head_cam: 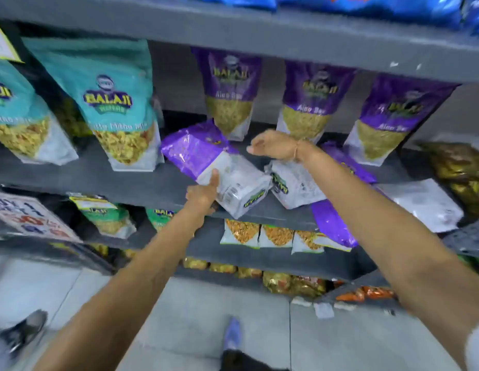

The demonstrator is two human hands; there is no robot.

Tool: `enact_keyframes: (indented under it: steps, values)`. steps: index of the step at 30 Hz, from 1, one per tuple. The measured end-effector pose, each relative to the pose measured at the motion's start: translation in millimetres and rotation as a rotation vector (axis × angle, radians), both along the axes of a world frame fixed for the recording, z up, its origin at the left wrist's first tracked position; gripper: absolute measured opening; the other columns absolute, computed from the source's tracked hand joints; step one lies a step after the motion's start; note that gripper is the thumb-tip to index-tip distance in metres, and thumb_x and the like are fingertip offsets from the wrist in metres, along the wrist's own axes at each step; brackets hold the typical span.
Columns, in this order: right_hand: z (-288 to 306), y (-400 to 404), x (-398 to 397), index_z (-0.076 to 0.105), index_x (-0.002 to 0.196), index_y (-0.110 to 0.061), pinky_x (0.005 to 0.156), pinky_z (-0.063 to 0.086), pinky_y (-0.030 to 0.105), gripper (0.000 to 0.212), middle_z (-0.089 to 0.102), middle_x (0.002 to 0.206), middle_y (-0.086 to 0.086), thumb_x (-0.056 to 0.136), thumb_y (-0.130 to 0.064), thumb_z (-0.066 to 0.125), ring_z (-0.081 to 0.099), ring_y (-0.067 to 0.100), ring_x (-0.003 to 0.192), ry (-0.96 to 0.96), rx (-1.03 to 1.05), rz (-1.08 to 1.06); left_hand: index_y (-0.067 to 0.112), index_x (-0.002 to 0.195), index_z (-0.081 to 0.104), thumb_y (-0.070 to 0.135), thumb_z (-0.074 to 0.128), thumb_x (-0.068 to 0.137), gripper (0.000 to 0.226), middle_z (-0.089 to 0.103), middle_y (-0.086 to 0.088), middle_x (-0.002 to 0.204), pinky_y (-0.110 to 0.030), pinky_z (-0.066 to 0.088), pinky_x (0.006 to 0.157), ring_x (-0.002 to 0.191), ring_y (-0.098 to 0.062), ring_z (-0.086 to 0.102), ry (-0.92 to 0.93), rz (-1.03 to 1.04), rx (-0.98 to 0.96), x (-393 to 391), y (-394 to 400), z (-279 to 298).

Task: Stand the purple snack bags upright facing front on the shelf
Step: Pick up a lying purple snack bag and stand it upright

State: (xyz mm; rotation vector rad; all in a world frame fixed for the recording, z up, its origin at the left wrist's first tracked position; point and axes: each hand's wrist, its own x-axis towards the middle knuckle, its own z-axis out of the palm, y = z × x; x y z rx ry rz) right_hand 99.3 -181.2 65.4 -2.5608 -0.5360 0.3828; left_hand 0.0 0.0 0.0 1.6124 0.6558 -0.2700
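Shelves of grey board run across in front of the person, and the middle shelf (158,183) carries the purple snack bags. Three of them already stand upright at the back, fronts showing: one in the middle (229,89), one to its right (312,100) and a third further right (393,116). Ahead of these, several more lie flat on their backs near the shelf's front edge.

The left hand (202,195) has hold of one lying purple bag (214,162) by its pale lower end, thumb pressed on top and the other fingers tucked beneath, so the grip is closed on it. That bag lies tilted, purple top pointing back and left, its bottom corner jutting past the shelf edge.

The right hand (273,144) hangs above the gap between that bag and a second lying bag (297,183), palm down, fingers loosely curled and holding nothing, as far as the blur lets me judge. Further right, another flat bag (423,202) shows its white back, and a purple one (332,223) droops over the edge.

Teal snack bags (112,103) stand upright on the same shelf to the left.
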Motion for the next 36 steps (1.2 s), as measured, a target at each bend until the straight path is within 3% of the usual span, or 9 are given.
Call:
enact_keyframes:
  steps: [3, 6, 10, 13, 19, 23, 28, 34, 36]
  values:
    - [-2.5, 6.9, 23.5, 0.064, 0.084, -0.01, 0.081, 0.047, 0.04, 0.025, 0.063, 0.083, 0.004, 0.091, -0.033, 0.056, 0.052, 0.01, 0.076, 0.264, -0.033, -0.008, 0.004, 0.137, 0.037, 0.057, 0.054, 0.084, 0.077, 0.056, -0.015, 0.129, -0.046, 0.053, 0.088, 0.108, -0.033, 0.062, 0.053, 0.003, -0.135, 11.5, -1.3, 1.3]
    - [-7.8, 17.2, 34.2, 0.038, 0.133, 0.006, 0.11, 0.036, 0.039, 0.06, 0.056, 0.112, 0.0, 0.089, -0.028, 0.06, 0.046, 0.008, 0.108, 0.593, 0.029, -0.07, 0.007, 0.13, 0.049, 0.047, 0.057, 0.087, 0.059, 0.062, -0.014, 0.124, -0.042, 0.056, 0.077, 0.094, -0.026, 0.065, 0.034, -0.051, -0.193, 17.9, 0.5, 1.0]
    - [-17.7, 17.7, 48.8, 0.036, 0.131, 0.006, 0.082, 0.053, 0.017, 0.06, 0.064, 0.089, -0.002, 0.086, -0.021, 0.063, 0.061, 0.005, 0.085, 0.712, 0.036, -0.008, 0.004, 0.122, 0.056, 0.036, 0.061, 0.088, 0.047, 0.068, -0.011, 0.108, -0.032, 0.059, 0.055, 0.079, -0.021, 0.066, 0.017, -0.102, -0.203, 22.9, 6.4, 2.1]
    - [-16.5, 11.0, 56.6, 0.035, 0.129, -0.006, 0.066, 0.055, 0.015, 0.059, 0.07, 0.078, -0.008, 0.081, -0.014, 0.068, 0.067, 0.0, 0.075, 0.728, 0.102, -0.003, -0.001, 0.128, 0.043, 0.032, 0.064, 0.087, 0.057, 0.063, -0.015, 0.118, -0.045, 0.059, 0.072, 0.097, -0.029, 0.066, 0.028, -0.107, -0.209, 24.0, 9.4, -0.7]
    - [2.2, 1.8, 47.9, 0.063, 0.106, -0.002, 0.088, 0.051, 0.028, 0.034, 0.072, 0.108, 0.01, 0.074, -0.007, 0.074, 0.064, 0.013, 0.094, 0.556, 0.142, 0.192, 0.015, 0.102, 0.026, 0.016, 0.069, 0.084, 0.046, 0.046, -0.013, 0.128, -0.025, 0.046, 0.093, 0.116, -0.02, 0.052, -0.294, -0.226, 0.047, 26.0, 24.3, 11.5]
    - [7.8, 9.9, 41.8, 0.064, 0.104, -0.017, 0.082, 0.051, 0.014, 0.044, 0.069, 0.107, -0.002, 0.066, 0.001, 0.078, 0.064, 0.002, 0.092, 0.372, 0.376, 0.116, 0.014, 0.108, 0.027, 0.002, 0.067, 0.082, 0.049, 0.045, -0.006, 0.122, -0.022, 0.042, 0.087, 0.11, -0.012, 0.049, -0.494, -0.313, 0.123, 52.5, 43.5, 29.3]
    - [-16.2, 41.7, 45.1, 0.056, 0.116, -0.002, 0.1, 0.048, 0.047, 0.068, 0.064, 0.12, 0.017, 0.055, 0.004, 0.084, 0.061, 0.029, 0.111, 0.101, 0.547, -0.214, 0.009, 0.119, 0.041, -0.001, 0.075, 0.071, 0.06, 0.061, 0.002, 0.107, -0.018, 0.048, 0.083, 0.096, -0.01, 0.06, -0.602, -0.27, 0.263, 90.5, 70.9, 30.7]
    - [-50.6, 58.1, 34.8, 0.049, 0.107, -0.015, 0.087, 0.055, 0.036, 0.064, 0.066, 0.104, 0.0, 0.056, -0.013, 0.088, 0.067, 0.021, 0.095, -0.039, 0.675, -0.473, 0.004, 0.13, 0.04, 0.002, 0.069, 0.074, 0.063, 0.053, 0.005, 0.108, 0.008, 0.032, 0.065, 0.097, -0.013, 0.052, -0.669, -0.203, 0.442, 108.0, 71.4, 10.7]
    - [-53.8, 55.9, 34.6, 0.046, 0.108, -0.019, 0.083, 0.055, 0.028, 0.06, 0.063, 0.101, -0.008, 0.062, -0.013, 0.084, 0.066, 0.017, 0.096, -0.013, 0.698, -0.429, 0.005, 0.132, 0.038, 0.003, 0.068, 0.074, 0.065, 0.051, 0.003, 0.121, 0.002, 0.036, 0.083, 0.106, -0.013, 0.051, -0.739, -0.133, 0.451, 98.9, 67.3, 7.8]
